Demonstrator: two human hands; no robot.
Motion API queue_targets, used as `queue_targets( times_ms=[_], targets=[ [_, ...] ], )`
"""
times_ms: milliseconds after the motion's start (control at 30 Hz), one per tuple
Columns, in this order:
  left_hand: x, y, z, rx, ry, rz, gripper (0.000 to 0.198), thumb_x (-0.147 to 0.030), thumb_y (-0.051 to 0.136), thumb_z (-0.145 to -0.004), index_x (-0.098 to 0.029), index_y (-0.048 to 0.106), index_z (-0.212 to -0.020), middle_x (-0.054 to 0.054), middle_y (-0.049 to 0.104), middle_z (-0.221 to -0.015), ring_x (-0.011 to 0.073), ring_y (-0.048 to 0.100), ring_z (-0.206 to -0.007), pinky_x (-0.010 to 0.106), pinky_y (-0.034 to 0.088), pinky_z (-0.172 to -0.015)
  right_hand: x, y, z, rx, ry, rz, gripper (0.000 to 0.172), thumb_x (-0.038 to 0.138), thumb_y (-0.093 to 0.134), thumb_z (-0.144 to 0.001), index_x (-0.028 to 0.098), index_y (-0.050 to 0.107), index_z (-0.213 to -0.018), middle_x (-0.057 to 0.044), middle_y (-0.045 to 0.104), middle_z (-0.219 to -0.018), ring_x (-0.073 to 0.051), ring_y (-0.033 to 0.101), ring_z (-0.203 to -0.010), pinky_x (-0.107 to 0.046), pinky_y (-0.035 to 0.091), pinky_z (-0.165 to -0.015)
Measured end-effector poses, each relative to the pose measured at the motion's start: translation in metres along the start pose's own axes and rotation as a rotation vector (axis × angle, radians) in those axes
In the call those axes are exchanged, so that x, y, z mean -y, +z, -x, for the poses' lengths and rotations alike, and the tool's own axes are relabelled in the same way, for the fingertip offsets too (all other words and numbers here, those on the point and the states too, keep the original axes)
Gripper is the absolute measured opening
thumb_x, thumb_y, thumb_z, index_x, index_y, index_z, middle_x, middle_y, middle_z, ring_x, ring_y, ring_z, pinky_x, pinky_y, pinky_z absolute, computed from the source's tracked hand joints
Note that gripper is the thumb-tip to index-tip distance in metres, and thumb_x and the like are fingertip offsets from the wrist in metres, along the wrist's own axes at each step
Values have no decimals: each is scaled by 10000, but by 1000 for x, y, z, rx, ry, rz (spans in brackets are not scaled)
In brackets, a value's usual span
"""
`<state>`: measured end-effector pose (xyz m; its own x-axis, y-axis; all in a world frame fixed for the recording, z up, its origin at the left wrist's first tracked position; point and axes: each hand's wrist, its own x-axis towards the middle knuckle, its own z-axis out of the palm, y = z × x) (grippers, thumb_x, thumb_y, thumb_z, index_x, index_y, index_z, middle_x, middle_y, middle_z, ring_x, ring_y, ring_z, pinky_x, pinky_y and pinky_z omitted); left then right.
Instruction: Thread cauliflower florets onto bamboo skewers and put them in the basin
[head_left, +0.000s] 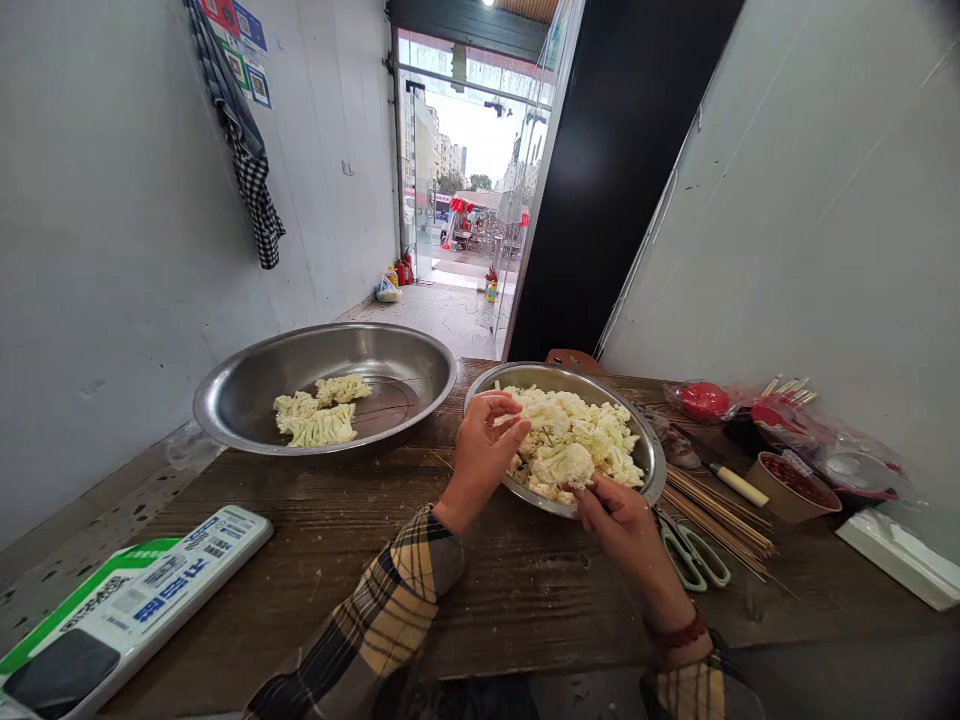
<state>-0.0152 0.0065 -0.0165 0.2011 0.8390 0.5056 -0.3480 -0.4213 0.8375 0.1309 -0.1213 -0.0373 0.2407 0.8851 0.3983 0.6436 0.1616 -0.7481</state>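
Observation:
My right hand (619,520) pinches a pale cauliflower floret (566,466) at the near edge of a round metal bowl (657,470). More cauliflower pieces (600,425) are heaped inside this bowl. Over the bowl's left rim, my left hand (484,450) is curled, thumb and fingertips close together. Whatever is between them is too thin or hidden to make out. To the left, a wider metal basin (240,400) holds several flat cauliflower pieces (322,415).
Right of the bowl lie wooden skewers (720,520), scissors (694,555), a knife with a light handle (739,485) and a paper bowl of red contents (795,485). A white payment device with a QR code (172,590) rests on the wooden table (337,530) at left.

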Motion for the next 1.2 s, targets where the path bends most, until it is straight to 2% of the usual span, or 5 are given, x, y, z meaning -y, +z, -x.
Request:
queue_targets(
  times_ms=[167, 267, 500, 867, 1200],
  targets=[
    [-3, -1, 3, 117, -283, -42, 358, -483, 601, -783, -134, 641, -714, 34, 598, -648, 128, 552, -597, 243, 453, -565, -4, 1, 2, -13, -12, 17, 385, 368, 467, -900, 207, 432, -552, 26, 477, -513, -121, 456, -518, -237, 345, -534],
    [-9, 1, 5, 194, -375, 48, 396, -502, 609, -772, -116, 680, -721, 73, 645, -723, 137, 560, -634, 246, 451, -567, -3, 1, 2, -6, -18, 44, 390, 358, 463, -901, 209, 415, -544, 25, 480, -512, -120, 459, -512, -234, 339, -525],
    [-14, 0, 3, 156, -592, 440, 266, -375, 737, -692, -130, 674, -774, 40, 637, -753, 111, 578, -686, 233, 468, -641, -4, 0, 1, 16, -87, 132, 376, 319, 440, -903, 208, 405, -545, 28, 476, -507, -116, 459, -508, -231, 319, -517],
    [-8, 15, 4, 40, -560, 453, 230, -325, 767, -652, -125, 667, -706, 15, 625, -702, 87, 550, -657, 215, 416, -640, -1, 1, 0, 32, -87, 135, 382, 315, 419, -907, 212, 425, -539, 19, 503, -497, -122, 477, -504, -239, 339, -526],
    [-4, 18, 5, 104, -494, 435, 227, -322, 744, -684, -138, 615, -710, -6, 593, -692, 84, 537, -641, 219, 421, -651, 1, 0, 1, -20, -50, 59, 376, 330, 418, -905, 217, 407, -546, 21, 485, -503, -122, 463, -511, -242, 334, -528]
  ],
)
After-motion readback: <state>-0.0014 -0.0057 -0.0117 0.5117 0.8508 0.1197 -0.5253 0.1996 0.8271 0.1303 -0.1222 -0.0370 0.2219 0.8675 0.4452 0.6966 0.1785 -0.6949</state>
